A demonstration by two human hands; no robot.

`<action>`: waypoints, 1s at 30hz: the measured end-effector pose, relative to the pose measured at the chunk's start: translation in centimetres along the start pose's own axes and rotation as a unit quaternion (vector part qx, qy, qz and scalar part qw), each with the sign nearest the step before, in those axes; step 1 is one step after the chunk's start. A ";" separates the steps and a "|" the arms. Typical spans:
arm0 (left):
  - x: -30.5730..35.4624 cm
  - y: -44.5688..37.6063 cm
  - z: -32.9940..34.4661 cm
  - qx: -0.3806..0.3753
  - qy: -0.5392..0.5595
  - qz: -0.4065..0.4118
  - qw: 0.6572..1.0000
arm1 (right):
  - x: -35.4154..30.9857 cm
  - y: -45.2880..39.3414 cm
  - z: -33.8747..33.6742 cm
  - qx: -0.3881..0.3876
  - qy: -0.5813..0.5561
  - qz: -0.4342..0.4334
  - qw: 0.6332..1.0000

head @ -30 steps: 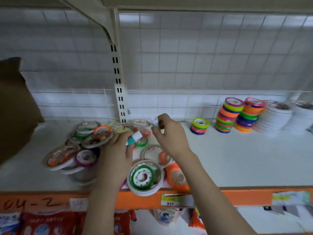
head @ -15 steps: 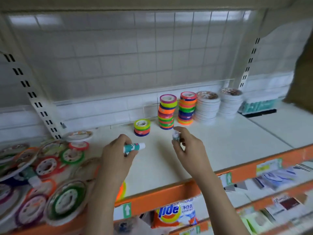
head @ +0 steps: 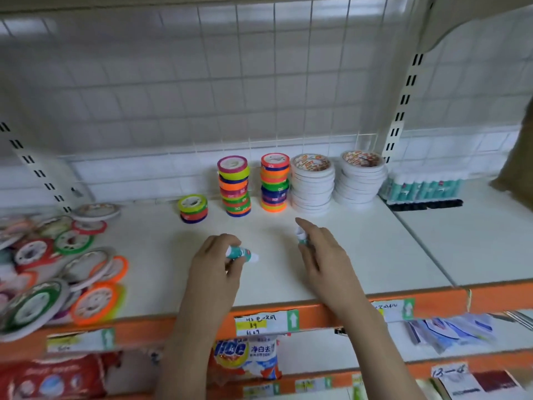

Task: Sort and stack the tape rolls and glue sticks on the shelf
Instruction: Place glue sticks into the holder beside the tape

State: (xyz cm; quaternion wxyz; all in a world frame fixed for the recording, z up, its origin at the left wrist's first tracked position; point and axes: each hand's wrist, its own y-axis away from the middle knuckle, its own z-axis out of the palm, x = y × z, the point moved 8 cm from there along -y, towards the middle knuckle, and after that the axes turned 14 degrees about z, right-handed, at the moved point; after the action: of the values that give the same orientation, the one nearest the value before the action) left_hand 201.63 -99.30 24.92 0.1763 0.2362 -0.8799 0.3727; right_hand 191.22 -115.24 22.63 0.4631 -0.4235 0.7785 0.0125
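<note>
My left hand (head: 215,268) grips a teal and white glue stick (head: 241,253) lying sideways, its white end pointing right. My right hand (head: 323,255) holds a second small glue stick (head: 300,235) upright between thumb and fingers. Both hands hover over the white shelf (head: 375,255). A loose pile of coloured tape rolls (head: 57,269) lies at the left. Three stacks of coloured tape (head: 234,186) and two stacks of white tape rolls (head: 313,183) stand along the back. A row of teal glue sticks (head: 424,187) stands at the back right.
A wire grid panel (head: 259,82) backs the shelf, with slotted uprights (head: 401,111) at both sides. The orange front edge (head: 317,313) carries price labels. Packaged goods fill the shelf below (head: 245,356). A brown object (head: 519,168) hangs at the far right.
My view has swung right, away from the loose tape pile toward the stacks. Both hands, each with a glue stick, have moved right along the shelf.
</note>
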 end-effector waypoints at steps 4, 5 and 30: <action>1.2 -0.3 -1.5 0.049 -0.012 0.007 0.999 | 0.4 -0.2 0.1 -0.043 -0.018 0.004 0.999; 1.3 -0.4 -1.8 0.064 0.001 -0.005 0.998 | 0.5 -0.3 0.2 -0.051 -0.015 0.007 0.999; 15.6 -5.3 17.4 0.055 0.055 -0.055 0.995 | 17.2 -6.2 -17.9 -0.072 0.081 0.071 0.992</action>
State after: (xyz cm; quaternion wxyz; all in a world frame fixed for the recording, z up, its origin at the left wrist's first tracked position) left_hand 189.27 -119.84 24.05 0.2318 0.2724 -0.8326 0.4229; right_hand 179.00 -137.69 22.61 0.3648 -0.3994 0.8384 0.0669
